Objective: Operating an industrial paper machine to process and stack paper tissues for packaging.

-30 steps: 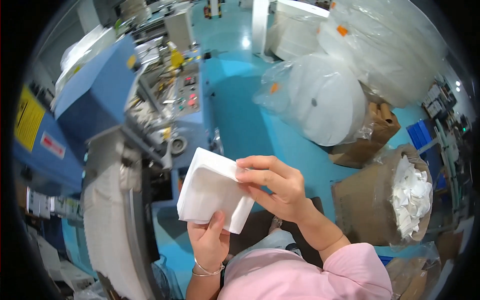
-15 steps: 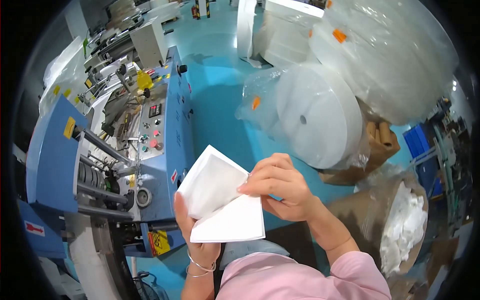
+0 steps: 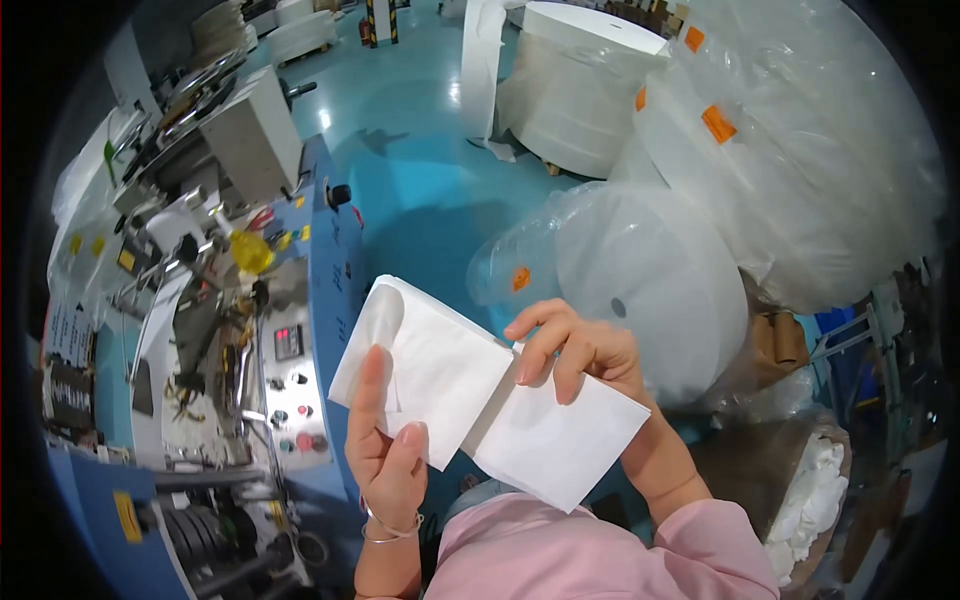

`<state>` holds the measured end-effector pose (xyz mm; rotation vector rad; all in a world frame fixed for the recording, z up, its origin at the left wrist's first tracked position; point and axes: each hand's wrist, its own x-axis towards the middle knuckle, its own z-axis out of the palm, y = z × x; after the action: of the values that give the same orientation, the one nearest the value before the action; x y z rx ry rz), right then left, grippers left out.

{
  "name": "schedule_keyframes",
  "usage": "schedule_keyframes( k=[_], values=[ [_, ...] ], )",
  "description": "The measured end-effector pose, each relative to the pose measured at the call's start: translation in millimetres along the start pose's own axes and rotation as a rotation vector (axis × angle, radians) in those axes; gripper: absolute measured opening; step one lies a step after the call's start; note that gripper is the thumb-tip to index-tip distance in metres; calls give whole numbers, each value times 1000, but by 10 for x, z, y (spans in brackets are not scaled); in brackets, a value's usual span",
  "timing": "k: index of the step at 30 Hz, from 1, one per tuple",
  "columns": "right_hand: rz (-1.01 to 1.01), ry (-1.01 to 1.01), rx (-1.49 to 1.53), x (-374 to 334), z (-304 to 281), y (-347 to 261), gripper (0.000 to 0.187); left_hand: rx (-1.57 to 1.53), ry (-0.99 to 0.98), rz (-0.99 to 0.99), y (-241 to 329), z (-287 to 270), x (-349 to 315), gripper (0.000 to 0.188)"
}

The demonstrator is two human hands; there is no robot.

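Two small batches of folded white paper napkins are in my hands, side by side above my lap. The left napkins (image 3: pixel 445 350) are gripped by my left hand (image 3: pixel 388 450), its thumb and a finger lying over their near face and a corner curling up at the left. My right hand (image 3: pixel 585 352) has its fingers bent over the top edge of the right napkins (image 3: pixel 560 435), its thumb hidden behind them. The two batches meet or overlap along a slanted line; whether they are fully apart I cannot tell.
To my left stands a blue machine (image 3: pixel 335 270) with a button panel (image 3: pixel 292 400) and a yellow bottle (image 3: pixel 250 252). Large plastic-wrapped white rolls (image 3: pixel 660 290) fill the right side. Near my right elbow, a bag (image 3: pixel 805 500) holds white scraps. The floor (image 3: pixel 420 130) is turquoise.
The napkins have parted from one opened batch into two portions, the right one now carried rightward by my right hand. My view has shifted, with the machine appearing lower and further left.
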<state>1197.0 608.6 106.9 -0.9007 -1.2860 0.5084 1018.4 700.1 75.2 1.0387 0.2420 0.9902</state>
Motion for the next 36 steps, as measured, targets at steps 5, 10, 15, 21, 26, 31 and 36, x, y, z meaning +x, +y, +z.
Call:
schedule_keyframes(
  k=[5,10,15,21,26,31,36],
  values=[
    [-22,40,50,640,-880,560,25,211,-7,27,-538,203,1085,58],
    [272,112,130,1605,-1515,929,8,370,-88,-60,-1100,366,2215,51],
    [156,-33,-384,2590,-1851,1705,27,89,45,-32,-1465,421,3105,94],
    [10,-58,-497,3752,-2090,2657,23,178,51,48,-1870,-77,4221,89],
    [39,-87,-621,4728,-2253,3373,26,160,327,-155,-1939,-328,5417,25],
    [4,-99,-742,5559,-2700,3998,33,247,188,-272,-2160,-530,6595,27],
    [20,-99,-766,6383,-3159,4710,27,364,55,-151,-2472,-736,7779,30]
  ],
)
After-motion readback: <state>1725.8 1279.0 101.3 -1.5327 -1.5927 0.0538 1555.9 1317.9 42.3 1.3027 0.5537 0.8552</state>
